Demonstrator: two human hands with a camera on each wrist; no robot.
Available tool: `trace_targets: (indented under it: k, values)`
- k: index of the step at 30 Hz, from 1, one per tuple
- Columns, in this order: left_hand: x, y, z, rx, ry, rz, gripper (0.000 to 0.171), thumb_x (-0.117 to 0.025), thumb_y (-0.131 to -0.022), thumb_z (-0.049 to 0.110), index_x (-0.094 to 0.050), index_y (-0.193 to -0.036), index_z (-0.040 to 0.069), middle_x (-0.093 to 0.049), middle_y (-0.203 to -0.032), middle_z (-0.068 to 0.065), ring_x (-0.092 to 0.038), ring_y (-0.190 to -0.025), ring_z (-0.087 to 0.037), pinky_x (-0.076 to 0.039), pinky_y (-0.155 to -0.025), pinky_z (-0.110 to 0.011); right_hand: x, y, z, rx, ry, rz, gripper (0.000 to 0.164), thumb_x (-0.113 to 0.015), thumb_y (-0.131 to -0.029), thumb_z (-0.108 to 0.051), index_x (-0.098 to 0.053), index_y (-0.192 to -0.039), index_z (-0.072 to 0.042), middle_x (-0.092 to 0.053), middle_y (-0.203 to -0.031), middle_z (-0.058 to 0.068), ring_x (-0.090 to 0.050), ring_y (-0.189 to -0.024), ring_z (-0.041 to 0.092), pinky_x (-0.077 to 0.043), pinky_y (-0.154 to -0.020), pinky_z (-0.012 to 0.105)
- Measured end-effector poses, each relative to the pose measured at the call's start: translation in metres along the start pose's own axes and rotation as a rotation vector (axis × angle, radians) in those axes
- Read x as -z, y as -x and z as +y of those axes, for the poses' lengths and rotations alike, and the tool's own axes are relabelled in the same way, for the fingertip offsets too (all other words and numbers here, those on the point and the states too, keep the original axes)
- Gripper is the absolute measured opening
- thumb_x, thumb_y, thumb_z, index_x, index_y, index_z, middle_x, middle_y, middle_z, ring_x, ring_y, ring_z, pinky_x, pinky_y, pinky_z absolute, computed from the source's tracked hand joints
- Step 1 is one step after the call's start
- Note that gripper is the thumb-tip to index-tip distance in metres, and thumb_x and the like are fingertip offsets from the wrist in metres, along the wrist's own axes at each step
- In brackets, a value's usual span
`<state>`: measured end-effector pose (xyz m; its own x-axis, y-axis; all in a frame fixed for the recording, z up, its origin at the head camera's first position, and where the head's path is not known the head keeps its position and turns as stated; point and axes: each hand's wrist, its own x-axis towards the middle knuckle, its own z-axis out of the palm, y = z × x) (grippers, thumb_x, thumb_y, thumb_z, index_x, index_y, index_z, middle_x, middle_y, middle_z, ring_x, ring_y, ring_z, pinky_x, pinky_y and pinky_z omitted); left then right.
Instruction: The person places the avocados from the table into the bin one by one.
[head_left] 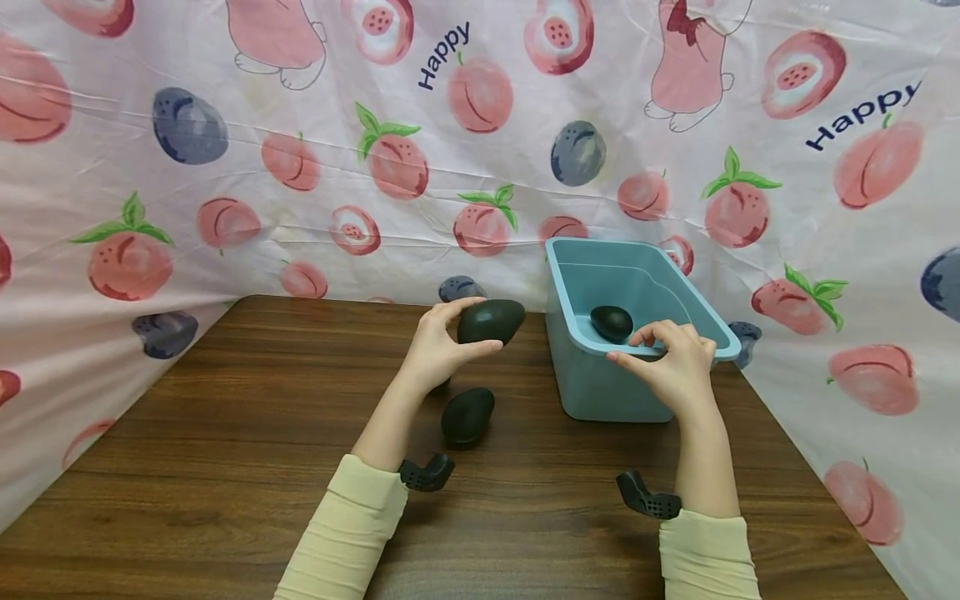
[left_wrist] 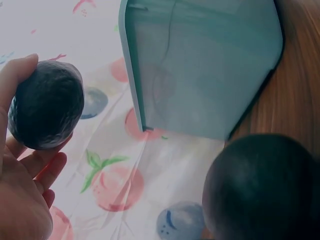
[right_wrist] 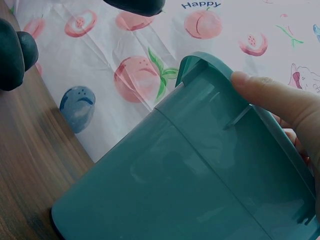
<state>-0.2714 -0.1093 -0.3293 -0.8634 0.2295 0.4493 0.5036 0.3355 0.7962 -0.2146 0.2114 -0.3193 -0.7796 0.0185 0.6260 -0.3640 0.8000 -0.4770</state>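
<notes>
My left hand [head_left: 442, 342] holds a dark green avocado [head_left: 491, 322] above the table, thumb on one side and fingers on the other. In the left wrist view that avocado [left_wrist: 47, 105] shows a bumpy skin. Below it, another avocado [head_left: 468, 415] lies on the wood, with one more mostly hidden behind my left wrist. At the blue bin [head_left: 611, 387], my right hand [head_left: 678, 362] pinches the near rim, the thumb outside and the fingers over the inner side. Inside the bin lies an avocado [head_left: 612, 323].
The brown wooden table [head_left: 225, 467] backs onto a fruit-printed cloth [head_left: 300, 225], which also runs along both sides. The bin stands at the table's back right. A black wrist mount [head_left: 427, 472] sits on the left wrist, another [head_left: 648, 497] on the right.
</notes>
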Motion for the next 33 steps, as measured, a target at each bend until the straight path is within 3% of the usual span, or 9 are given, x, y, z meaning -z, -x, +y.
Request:
trace_targets:
  k: [16, 21, 33]
  values:
    - [-0.017, -0.002, 0.011, -0.047, 0.070, -0.009, 0.060, -0.083, -0.073, 0.033, -0.061, -0.128, 0.023, -0.057, -0.124, 0.003, -0.041, -0.118, -0.021, -0.039, -0.091, -0.047, 0.002, 0.001, -0.001, -0.005, 0.002, -0.001, 0.030, -0.087, -0.070, -0.027, -0.063, -0.079, -0.011, -0.058, -0.080, 0.005, -0.037, -0.081, 0.018, -0.016, -0.084, 0.051]
    - [-0.019, -0.002, 0.014, -0.036, 0.090, -0.014, 0.062, -0.083, -0.073, 0.032, -0.060, -0.130, 0.020, -0.056, -0.125, 0.003, -0.041, -0.118, -0.019, -0.040, -0.092, -0.048, 0.002, 0.000, -0.001, -0.006, 0.002, -0.005, 0.031, -0.087, -0.070, -0.027, -0.063, -0.080, -0.010, -0.058, -0.081, 0.005, -0.037, -0.081, 0.018, -0.016, -0.084, 0.051]
    - [-0.031, -0.010, 0.019, 0.007, 0.168, -0.031, 0.061, -0.083, -0.073, 0.034, -0.061, -0.129, 0.026, -0.055, -0.123, 0.003, -0.046, -0.111, -0.017, -0.043, -0.088, -0.044, 0.000, 0.001, 0.000, -0.002, 0.002, 0.000, 0.031, -0.087, -0.070, -0.027, -0.062, -0.080, -0.010, -0.058, -0.080, 0.004, -0.038, -0.081, 0.019, -0.016, -0.083, 0.051]
